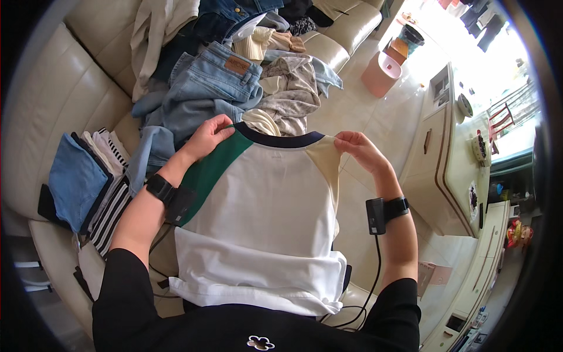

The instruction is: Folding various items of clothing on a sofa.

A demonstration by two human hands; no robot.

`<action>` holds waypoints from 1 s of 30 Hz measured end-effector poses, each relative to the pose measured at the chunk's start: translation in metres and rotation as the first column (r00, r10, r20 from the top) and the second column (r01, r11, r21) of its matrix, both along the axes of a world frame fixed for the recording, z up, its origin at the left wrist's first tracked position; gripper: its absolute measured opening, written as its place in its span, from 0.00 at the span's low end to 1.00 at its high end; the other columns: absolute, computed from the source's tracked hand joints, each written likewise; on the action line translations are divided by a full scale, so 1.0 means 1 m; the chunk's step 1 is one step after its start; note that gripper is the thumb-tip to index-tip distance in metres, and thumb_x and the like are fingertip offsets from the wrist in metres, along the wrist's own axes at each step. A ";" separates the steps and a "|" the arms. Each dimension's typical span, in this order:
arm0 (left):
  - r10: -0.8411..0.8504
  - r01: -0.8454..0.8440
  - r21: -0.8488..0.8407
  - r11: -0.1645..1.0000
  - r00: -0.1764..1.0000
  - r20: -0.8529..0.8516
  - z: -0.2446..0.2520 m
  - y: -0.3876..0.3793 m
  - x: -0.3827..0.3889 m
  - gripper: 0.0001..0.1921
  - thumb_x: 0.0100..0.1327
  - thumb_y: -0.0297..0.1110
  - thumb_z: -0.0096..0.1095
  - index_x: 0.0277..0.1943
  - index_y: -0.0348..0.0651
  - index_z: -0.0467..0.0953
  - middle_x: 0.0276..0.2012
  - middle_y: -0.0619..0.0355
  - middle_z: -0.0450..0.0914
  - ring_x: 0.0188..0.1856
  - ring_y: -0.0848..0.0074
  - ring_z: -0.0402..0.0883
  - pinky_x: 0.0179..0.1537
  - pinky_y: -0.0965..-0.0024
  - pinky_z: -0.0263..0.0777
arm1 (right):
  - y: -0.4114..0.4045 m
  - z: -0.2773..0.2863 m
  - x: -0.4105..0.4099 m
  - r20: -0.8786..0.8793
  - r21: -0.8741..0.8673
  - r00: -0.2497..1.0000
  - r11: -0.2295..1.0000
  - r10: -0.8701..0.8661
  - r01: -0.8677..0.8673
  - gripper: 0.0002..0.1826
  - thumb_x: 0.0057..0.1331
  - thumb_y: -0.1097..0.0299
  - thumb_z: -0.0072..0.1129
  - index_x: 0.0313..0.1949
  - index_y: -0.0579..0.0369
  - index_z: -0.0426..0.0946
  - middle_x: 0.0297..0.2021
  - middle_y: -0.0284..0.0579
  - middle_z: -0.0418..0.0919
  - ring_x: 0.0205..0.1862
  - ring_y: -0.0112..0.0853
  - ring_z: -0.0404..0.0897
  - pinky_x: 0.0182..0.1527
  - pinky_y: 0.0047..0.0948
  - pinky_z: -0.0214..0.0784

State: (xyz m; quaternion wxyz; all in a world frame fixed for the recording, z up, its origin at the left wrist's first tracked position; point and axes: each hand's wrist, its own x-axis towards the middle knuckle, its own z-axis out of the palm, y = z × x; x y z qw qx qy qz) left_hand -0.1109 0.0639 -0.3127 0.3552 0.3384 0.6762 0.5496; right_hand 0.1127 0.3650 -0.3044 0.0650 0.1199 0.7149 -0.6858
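Note:
A white shirt (272, 198) with a dark navy neckband hangs stretched before my body, its lower part bunched against me. My left hand (210, 137) pinches the green sleeve (220, 169) at the shoulder, close to the neckband. At the opposite shoulder, my right hand (361, 148) grips the beige sleeve (324, 158) between thumb and fingers. Beyond the neckband lie light blue jeans (215, 83) and a grey patterned garment (292, 88). Black devices with cables are strapped to both wrists.
On the cream leather sofa (53, 114), folded clothes (83, 176) are stacked at left. Loose garments heap up at the far side, among them a dark denim piece (233, 22). A pink bin (380, 77) stands on the tiled floor, and a long cabinet (433, 176) runs along the right.

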 end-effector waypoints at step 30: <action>0.435 0.212 0.601 0.771 0.515 -0.739 0.418 -0.018 0.037 0.09 0.60 0.36 0.56 0.33 0.38 0.73 0.24 0.65 0.75 0.27 0.89 0.70 0.29 0.84 0.65 | -0.078 0.421 0.063 -0.759 0.641 0.651 0.170 -0.006 0.749 0.13 0.61 0.64 0.50 0.33 0.63 0.77 0.22 0.36 0.76 0.24 0.19 0.71 0.27 0.19 0.63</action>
